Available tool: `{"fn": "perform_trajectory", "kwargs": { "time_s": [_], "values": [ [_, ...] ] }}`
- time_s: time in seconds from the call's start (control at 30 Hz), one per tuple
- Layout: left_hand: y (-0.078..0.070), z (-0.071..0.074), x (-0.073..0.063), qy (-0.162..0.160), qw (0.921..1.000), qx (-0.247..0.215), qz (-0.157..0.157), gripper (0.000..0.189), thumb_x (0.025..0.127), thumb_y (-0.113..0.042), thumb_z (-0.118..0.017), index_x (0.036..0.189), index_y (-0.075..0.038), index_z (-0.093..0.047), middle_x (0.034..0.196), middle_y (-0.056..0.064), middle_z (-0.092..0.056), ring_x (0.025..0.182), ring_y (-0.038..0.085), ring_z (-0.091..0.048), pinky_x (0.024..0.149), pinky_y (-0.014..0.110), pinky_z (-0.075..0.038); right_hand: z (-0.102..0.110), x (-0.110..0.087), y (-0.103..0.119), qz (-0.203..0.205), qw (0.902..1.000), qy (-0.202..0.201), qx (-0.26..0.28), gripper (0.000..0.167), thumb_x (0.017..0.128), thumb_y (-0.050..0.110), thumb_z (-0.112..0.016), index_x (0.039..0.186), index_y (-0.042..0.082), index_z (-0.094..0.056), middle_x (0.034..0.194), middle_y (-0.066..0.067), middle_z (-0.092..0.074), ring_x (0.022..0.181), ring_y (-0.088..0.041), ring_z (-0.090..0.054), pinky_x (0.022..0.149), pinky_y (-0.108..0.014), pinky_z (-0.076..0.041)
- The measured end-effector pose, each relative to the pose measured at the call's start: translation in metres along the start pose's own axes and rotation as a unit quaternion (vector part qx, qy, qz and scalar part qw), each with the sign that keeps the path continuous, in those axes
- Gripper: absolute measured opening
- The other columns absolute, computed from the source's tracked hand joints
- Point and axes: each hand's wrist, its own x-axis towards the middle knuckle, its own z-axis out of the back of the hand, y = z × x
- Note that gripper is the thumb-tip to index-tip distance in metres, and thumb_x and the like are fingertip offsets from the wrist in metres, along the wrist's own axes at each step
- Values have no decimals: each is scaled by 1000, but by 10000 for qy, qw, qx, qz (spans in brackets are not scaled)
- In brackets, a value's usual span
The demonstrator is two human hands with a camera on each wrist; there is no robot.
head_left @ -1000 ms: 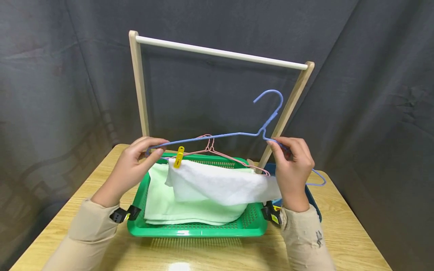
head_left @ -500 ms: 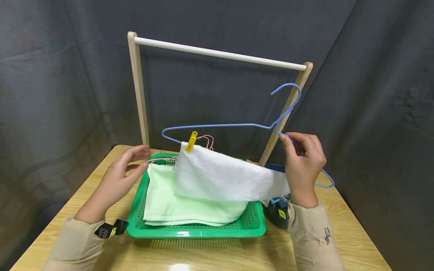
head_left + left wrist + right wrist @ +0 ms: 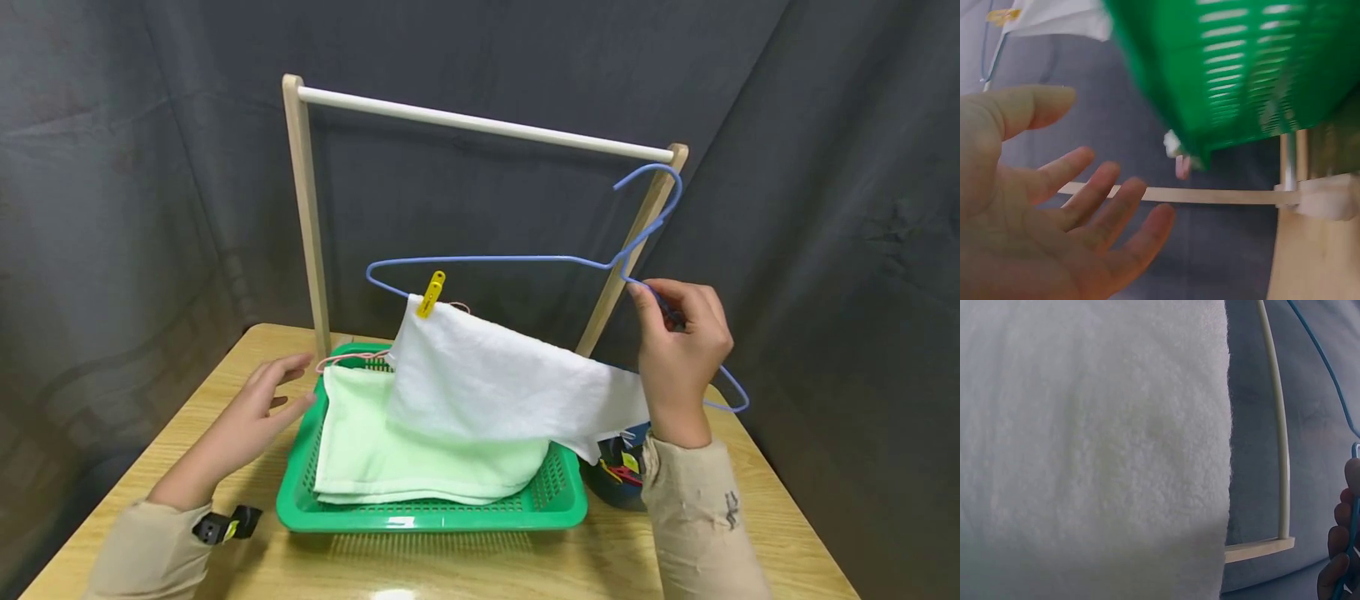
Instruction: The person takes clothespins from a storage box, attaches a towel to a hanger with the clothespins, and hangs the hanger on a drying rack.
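Observation:
My right hand (image 3: pixel 684 358) pinches a blue wire hanger (image 3: pixel 487 259) by its right shoulder, just below the hook. A white towel (image 3: pixel 495 375) hangs over the hanger's lower bar, fastened near the left end by a yellow clothespin (image 3: pixel 431 294). The towel fills most of the right wrist view. My left hand (image 3: pixel 240 429) is empty, fingers spread and relaxed, beside the left rim of the green basket (image 3: pixel 427 521). The left wrist view shows its open palm under the basket's side (image 3: pixel 1222 75). Pale green towels (image 3: pixel 427 475) lie folded in the basket.
Behind the basket stands a wooden rack with a white rail (image 3: pixel 480 123). Pink hangers (image 3: pixel 352 357) lie at the basket's back, mostly hidden by the towel. A dark blue container (image 3: pixel 615 492) with several clothespins stands at the basket's right.
My left hand has let go of the blue hanger's left end and drawn back left and down. My right hand has carried the hanger and towel up and to the right.

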Motion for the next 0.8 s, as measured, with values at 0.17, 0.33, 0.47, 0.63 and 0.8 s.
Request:
{"fn": "perform_trajectory", "kwargs": {
  "time_s": [0.17,0.33,0.47,0.63,0.8],
  "values": [
    [7,-14,-4,-3,9999,16,151,59,104,-16,-58,152,7,-31,149,31,-30,137,52,-30,100,71,-36,0,10,1,33,10000,-61,-42,25,88,17,-81,92,-8,-75,79,-4,-60,78,-2,-51,67,-21,-39],
    [10,-26,-10,83,9999,112,44,59,102,-9,-59,151,7,-31,151,35,-23,137,54,-30,99,72,-36,-1,20,3,48,9998,-117,-136,28,88,21,-82,90,-6,-76,81,23,-51,77,1,-50,67,-20,-38],
    [12,-35,-13,225,9996,187,-23,60,100,-3,-58,151,8,-29,154,35,-18,139,58,-24,102,74,-31,0,28,2,140,9994,-164,-262,30,89,24,-81,91,-6,-76,81,27,-49,78,3,-49,67,-19,-37],
    [14,-40,-14,294,9995,128,-3,64,98,5,-53,153,11,-23,157,34,-12,141,60,-18,103,75,-27,1,37,0,171,9988,-198,-416,33,91,26,-79,92,-7,-76,83,28,-48,81,6,-49,69,-17,-38],
    [16,-45,-15,253,9995,116,147,62,98,7,-49,153,13,-22,159,34,-11,141,60,-19,103,75,-27,0,47,-5,170,9985,-129,-506,30,91,24,-79,94,-6,-76,83,19,-54,82,6,-49,71,-16,-39]
  ]
}}
